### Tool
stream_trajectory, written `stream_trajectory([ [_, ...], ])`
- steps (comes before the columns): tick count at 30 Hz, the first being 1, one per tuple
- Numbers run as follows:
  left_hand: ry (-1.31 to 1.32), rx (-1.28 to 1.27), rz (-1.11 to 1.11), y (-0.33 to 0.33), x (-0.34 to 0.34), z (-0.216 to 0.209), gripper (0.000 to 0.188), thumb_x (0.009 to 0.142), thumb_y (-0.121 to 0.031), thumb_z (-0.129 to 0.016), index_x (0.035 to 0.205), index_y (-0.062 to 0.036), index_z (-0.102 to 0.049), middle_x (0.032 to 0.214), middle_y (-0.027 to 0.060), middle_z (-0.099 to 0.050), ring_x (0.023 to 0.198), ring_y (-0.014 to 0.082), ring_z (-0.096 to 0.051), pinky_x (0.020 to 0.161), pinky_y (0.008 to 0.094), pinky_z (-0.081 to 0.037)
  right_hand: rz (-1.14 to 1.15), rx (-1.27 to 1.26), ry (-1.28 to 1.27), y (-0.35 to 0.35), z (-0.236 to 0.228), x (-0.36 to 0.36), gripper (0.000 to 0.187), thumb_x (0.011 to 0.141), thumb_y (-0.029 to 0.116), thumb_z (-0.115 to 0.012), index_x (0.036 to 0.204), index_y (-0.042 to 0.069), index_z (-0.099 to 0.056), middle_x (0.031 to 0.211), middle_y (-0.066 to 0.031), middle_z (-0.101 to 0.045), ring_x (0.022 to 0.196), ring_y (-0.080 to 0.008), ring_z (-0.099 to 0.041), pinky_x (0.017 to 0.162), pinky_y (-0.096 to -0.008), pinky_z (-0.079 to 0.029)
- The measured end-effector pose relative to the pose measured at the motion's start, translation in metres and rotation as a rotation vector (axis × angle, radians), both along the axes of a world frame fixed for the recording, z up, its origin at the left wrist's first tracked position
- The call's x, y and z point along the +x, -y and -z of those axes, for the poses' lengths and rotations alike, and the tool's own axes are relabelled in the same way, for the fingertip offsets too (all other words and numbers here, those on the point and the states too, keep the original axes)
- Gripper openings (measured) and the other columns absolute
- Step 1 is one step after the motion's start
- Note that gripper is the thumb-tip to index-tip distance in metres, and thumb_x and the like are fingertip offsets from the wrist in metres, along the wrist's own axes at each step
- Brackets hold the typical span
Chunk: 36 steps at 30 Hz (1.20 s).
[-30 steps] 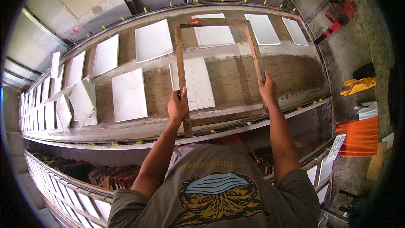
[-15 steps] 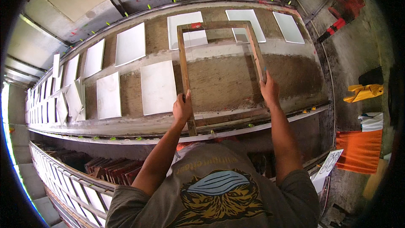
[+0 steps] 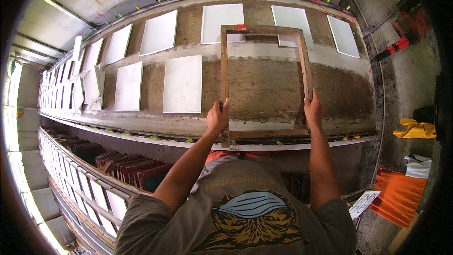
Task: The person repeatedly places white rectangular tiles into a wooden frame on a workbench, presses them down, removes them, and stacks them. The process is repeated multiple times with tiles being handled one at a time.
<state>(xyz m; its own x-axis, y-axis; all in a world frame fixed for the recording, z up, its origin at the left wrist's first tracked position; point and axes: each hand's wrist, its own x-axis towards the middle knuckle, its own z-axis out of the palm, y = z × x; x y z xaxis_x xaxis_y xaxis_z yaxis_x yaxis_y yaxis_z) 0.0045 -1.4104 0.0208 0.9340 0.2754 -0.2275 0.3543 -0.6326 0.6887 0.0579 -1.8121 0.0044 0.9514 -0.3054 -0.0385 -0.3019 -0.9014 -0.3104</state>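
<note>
My left hand [image 3: 218, 117] is closed around the left side bar of a rectangular wooden frame [image 3: 224, 61]. My right hand [image 3: 313, 109] grips the right side bar at about the same height. A red patch marks the frame's far bar, and the long brown-topped table [image 3: 264, 85] shows through its middle. The far bar overlaps the lower parts of two white sheets, one of them at the back middle [image 3: 222, 16]. Another white sheet [image 3: 182, 85] lies just left of the frame. I cannot tell whether the frame touches the tabletop.
More white sheets [image 3: 128, 86] run in two rows toward the far left, a few of them tilted. Green clips [image 3: 189, 140] line the table edges. Dark frames [image 3: 137, 167] stand stacked below a second table at lower left. Orange cloth [image 3: 401, 196] hangs at the right.
The frame has come slightly nearer and to the right relative to the sheets, and sits squarer to the table. Both hands keep their grip. The whole view has shifted.
</note>
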Motion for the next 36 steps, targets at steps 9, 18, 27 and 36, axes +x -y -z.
stream_trajectory([
  [9, 0.088, 0.116, 0.064, 0.004, 0.005, 0.032, 0.049, 0.102, -0.049, -0.051, 0.095, 0.0, -0.056, 0.084, 0.0288, -0.065, 0.083, 0.0512, -0.062, 0.071, 0.0565, -0.048, 0.035, 0.012, -0.074, 0.004, -0.005, -0.002, 0.066, 0.098, 0.029, -0.066, 0.155, 0.01, -0.038, 0.11, -0.0195, -0.072, 0.097, -0.0371, -0.071, 0.082, -0.05, -0.056],
  [18, 0.055, 0.063, 0.13, 0.007, 0.003, 0.02, 0.053, 0.104, -0.049, -0.045, 0.101, 0.0022, -0.057, 0.097, 0.0325, -0.065, 0.092, 0.0532, -0.062, 0.078, 0.0579, -0.049, 0.014, -0.074, 0.019, 0.0, -0.012, -0.01, 0.066, 0.099, 0.029, -0.064, 0.156, 0.01, -0.037, 0.105, -0.0173, -0.073, 0.093, -0.0341, -0.071, 0.08, -0.0481, -0.056],
  [27, 0.124, 0.149, 0.251, -0.003, 0.0, 0.047, 0.052, 0.106, -0.052, -0.038, 0.114, -0.0032, -0.051, 0.102, 0.034, -0.064, 0.095, 0.0544, -0.062, 0.078, 0.0605, -0.048, 0.004, -0.112, -0.05, 0.001, -0.006, -0.013, 0.064, 0.102, 0.029, -0.059, 0.157, 0.007, -0.033, 0.123, -0.0176, -0.068, 0.105, -0.0332, -0.069, 0.083, -0.0481, -0.057],
  [36, -0.042, 0.167, 0.208, 0.004, 0.001, 0.02, 0.045, 0.107, -0.049, -0.034, 0.114, -0.0058, -0.046, 0.097, 0.0314, -0.067, 0.092, 0.0528, -0.064, 0.077, 0.0612, -0.05, 0.009, -0.088, -0.182, -0.003, -0.01, -0.009, 0.065, 0.104, 0.027, -0.055, 0.158, 0.005, -0.027, 0.132, -0.0196, -0.063, 0.108, -0.034, -0.067, 0.087, -0.0459, -0.058],
])
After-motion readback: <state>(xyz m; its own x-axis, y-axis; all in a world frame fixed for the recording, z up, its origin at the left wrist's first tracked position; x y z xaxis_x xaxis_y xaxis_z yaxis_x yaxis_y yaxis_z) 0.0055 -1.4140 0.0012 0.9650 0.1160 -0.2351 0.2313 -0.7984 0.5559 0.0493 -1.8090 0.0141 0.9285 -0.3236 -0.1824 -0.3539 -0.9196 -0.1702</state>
